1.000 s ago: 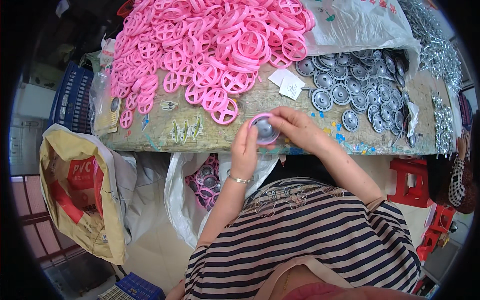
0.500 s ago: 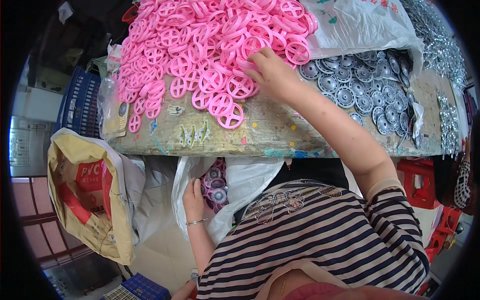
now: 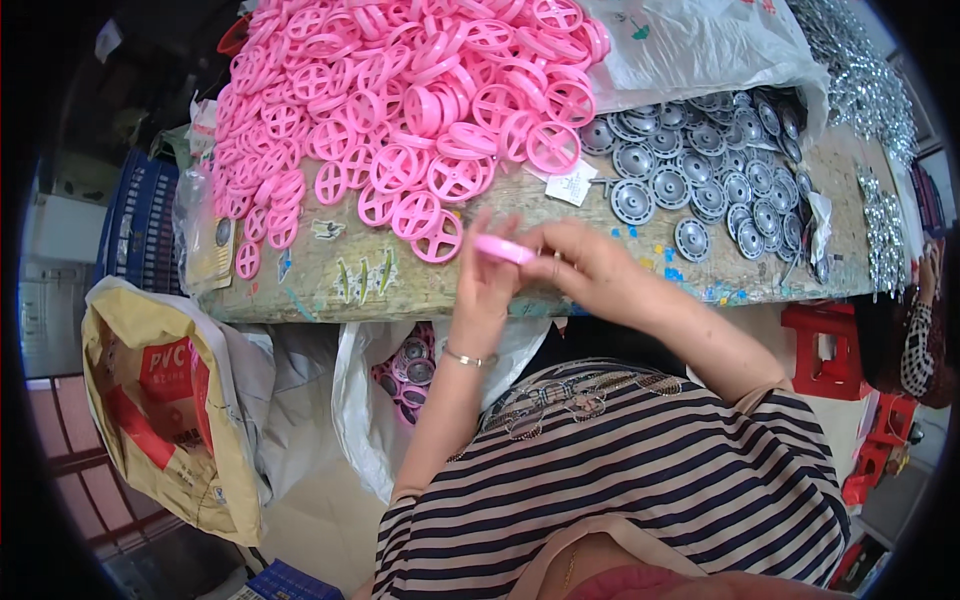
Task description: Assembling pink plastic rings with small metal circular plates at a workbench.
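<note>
So the right hand has its fingers pinched on a pink wheel tilted edge-on above the tabletop's near edge, left hand right up against its other end, fingers kinda loose, can't tell if they're gripping, with pink wheels heaped beyond and grey discs off right.
</note>
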Available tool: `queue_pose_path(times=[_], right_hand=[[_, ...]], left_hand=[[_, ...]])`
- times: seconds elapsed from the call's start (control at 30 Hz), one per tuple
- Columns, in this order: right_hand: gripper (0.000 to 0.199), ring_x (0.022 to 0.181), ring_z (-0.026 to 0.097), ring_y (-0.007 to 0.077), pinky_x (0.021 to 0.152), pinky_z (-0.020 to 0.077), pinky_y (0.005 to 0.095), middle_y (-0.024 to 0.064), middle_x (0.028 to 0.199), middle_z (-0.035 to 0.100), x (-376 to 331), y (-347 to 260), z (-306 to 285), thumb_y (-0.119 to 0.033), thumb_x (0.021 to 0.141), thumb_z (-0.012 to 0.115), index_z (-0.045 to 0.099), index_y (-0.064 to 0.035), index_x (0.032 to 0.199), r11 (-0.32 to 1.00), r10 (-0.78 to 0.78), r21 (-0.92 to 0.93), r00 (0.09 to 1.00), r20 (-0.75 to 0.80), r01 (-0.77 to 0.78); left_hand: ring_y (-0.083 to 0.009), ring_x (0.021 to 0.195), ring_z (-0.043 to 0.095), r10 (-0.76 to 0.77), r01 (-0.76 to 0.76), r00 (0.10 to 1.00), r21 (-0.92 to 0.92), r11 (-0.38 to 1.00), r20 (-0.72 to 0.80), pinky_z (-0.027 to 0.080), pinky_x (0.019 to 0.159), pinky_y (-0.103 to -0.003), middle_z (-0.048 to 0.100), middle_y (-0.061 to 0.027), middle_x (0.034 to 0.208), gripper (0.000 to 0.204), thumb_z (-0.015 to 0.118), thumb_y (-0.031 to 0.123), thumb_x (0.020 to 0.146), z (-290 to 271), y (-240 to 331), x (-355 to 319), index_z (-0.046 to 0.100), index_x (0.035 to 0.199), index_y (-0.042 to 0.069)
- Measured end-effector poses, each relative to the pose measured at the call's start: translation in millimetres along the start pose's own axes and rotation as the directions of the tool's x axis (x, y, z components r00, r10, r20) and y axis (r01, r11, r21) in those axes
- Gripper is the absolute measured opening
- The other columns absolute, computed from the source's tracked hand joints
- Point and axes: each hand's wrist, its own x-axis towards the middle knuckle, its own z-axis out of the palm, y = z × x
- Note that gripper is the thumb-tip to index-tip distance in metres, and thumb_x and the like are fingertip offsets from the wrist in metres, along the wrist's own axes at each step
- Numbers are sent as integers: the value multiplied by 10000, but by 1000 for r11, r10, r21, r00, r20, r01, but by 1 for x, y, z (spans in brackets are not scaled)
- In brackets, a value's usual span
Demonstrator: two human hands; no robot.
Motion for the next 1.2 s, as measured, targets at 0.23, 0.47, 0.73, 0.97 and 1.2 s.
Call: queue_pose_path(times=[0.23, 0.47, 0.73, 0.97, 1.2], right_hand=[[310, 925, 569, 177, 787, 469, 293, 98, 1082, 591, -29, 45, -60, -152, 856, 654, 579, -6, 1119, 940, 185, -227, 940, -285, -254], [413, 1001, 548, 331, 846, 478, 403, 129, 1113, 583, -44, 71, -71, -181, 766, 688, 586, -13, 1130, 683, -19, -709, 967, -255, -174], [280, 709, 531, 41, 603, 402, 196, -11, 858, 574, -20, 33, -63, -160, 962, 504, 541, -54, 1219, 867, 482, 280, 839, -253, -413], [397, 789, 534, 43, 645, 444, 201, -12, 982, 605, -14, 34, -22, -138, 961, 513, 471, -107, 1354, 882, 392, 344, 907, -155, -322], [371, 851, 557, 84, 739, 476, 235, 26, 1028, 620, -13, 48, -3, -129, 908, 610, 572, -111, 1276, 968, 248, -5, 956, -158, -252]], left_hand=[[-270, 906, 676, -305, 305, 952, 142, 942, -20, 596, 683, -322, 615, -143, 1076, 283, 548, 123, 948, 1, -12, 12, 463, 1191, 4], [-276, 833, 689, -377, 376, 926, 53, 925, 22, 585, 597, -291, 624, -152, 1055, 341, 457, 237, 997, -1, -3, 14, 402, 1258, 23], [-235, 907, 676, -296, 294, 954, 269, 917, -34, 567, 653, -264, 606, -140, 1156, 264, 525, 119, 959, -7, -20, 6, 533, 1206, 27], [-193, 1198, 506, -38, 11, 997, 338, 941, 74, 432, 1004, -302, 488, -156, 1342, 411, 619, -76, 835, -12, -27, 7, 564, 1233, 8], [-175, 1148, 536, -52, 48, 998, 180, 982, 21, 450, 977, -306, 507, -115, 1317, 647, 574, -117, 842, -3, -24, 2, 314, 1425, -12]])
